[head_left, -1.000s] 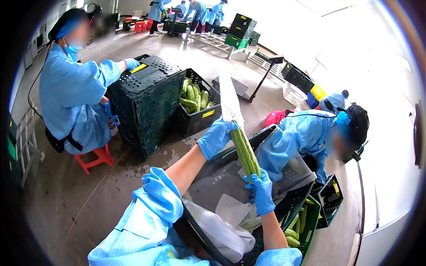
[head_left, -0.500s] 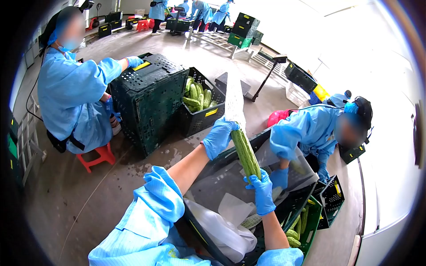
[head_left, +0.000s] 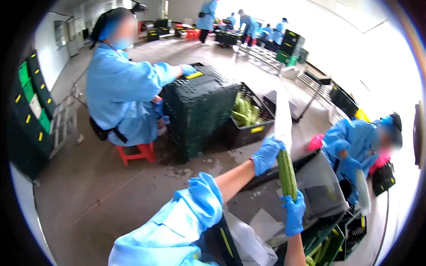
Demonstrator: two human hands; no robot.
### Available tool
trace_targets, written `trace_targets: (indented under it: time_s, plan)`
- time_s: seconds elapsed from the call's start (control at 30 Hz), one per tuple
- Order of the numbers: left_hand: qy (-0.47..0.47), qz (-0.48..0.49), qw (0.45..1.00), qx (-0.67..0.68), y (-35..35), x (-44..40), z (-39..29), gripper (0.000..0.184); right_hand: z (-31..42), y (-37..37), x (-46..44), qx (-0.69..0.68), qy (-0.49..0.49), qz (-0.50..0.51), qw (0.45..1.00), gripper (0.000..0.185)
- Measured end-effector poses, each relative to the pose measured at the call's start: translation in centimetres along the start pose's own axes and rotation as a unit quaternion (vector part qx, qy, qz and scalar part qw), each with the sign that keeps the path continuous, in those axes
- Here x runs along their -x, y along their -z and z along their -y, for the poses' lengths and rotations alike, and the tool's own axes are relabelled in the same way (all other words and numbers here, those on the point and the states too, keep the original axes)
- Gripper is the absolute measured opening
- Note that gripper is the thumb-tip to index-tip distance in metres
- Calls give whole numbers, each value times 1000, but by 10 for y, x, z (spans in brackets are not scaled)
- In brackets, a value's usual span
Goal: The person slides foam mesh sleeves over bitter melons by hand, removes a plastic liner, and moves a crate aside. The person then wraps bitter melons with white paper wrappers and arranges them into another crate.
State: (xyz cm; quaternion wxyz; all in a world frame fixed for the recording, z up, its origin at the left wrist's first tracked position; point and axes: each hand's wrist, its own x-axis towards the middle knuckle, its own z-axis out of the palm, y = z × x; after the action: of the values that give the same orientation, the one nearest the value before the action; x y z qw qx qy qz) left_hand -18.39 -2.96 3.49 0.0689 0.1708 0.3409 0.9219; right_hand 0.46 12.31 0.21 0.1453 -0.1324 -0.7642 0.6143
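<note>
A long green bitter melon (head_left: 287,175) slants upright in front of me, with a white foam net sleeve (head_left: 282,117) around its upper part. My left hand (head_left: 267,155), in a blue glove, is closed around it at the sleeve's lower edge. Lower down, my gloved right hand (head_left: 293,213) grips the melon's bare bottom end. Both hands are above a dark crate (head_left: 226,239) lined with translucent sheeting (head_left: 317,181). White netting (head_left: 250,244) lies at the crate's near side.
At left, a co-worker (head_left: 128,88) sits on a red stool (head_left: 135,153), one hand on a large dark crate (head_left: 195,119). Behind it, another crate (head_left: 248,133) holds several melons. At right, a second person (head_left: 355,142) bends near a green-edged crate (head_left: 335,246). Stacked crates (head_left: 33,111) stand far left.
The view has turned left, so the scene sits further right. My grip on the melon and sleeve looks the same. The right-hand co-worker's arms have risen from the crate, with a pale sleeved item.
</note>
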Motion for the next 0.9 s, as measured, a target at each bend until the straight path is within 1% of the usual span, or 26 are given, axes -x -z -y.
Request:
trace_targets:
  time_s: [0.1,0.2,0.23,0.33,0.43,0.53,0.6,0.67,0.7,0.73,0.77,0.8,0.87,0.9]
  plan:
    - [8,-25,999,-25,5,-4,4,31,5,-5,5,10,4,6,1000,36]
    - [29,-35,999,-6,6,-4,6,33,7,-8,7,19,10,0,1000,35]
    - [32,-41,999,-7,6,-5,7,32,0,-2,5,52,21,27,998,32]
    - [36,-52,998,-6,8,-7,12,30,-5,-3,4,67,63,8,996,30]
    - [31,-52,998,-10,8,-7,12,28,2,-4,6,78,25,4,997,38]
    - [40,-49,998,-16,8,-5,9,26,15,-8,12,114,57,-3,992,38]
    - [48,-36,998,-11,9,-5,7,25,-6,-1,3,127,70,0,989,33]
    - [28,-35,999,-7,12,-6,9,26,-21,-2,-4,120,77,1,990,31]
    - [25,-32,999,1,13,-7,10,27,-22,-3,-6,106,76,-3,991,32]
    - [33,-9,999,41,13,-8,7,29,-19,-1,-6,95,73,-12,993,33]
    - [43,-1,997,56,12,-7,7,30,-13,1,-3,106,66,0,992,35]
    - [54,7,996,72,6,-2,-4,32,-8,-1,-1,74,54,-13,996,44]
    - [116,7,986,119,9,-2,-10,36,-1,-2,2,63,33,-13,997,44]
    - [111,-4,986,125,7,0,-10,38,2,-2,4,58,29,-12,998,44]
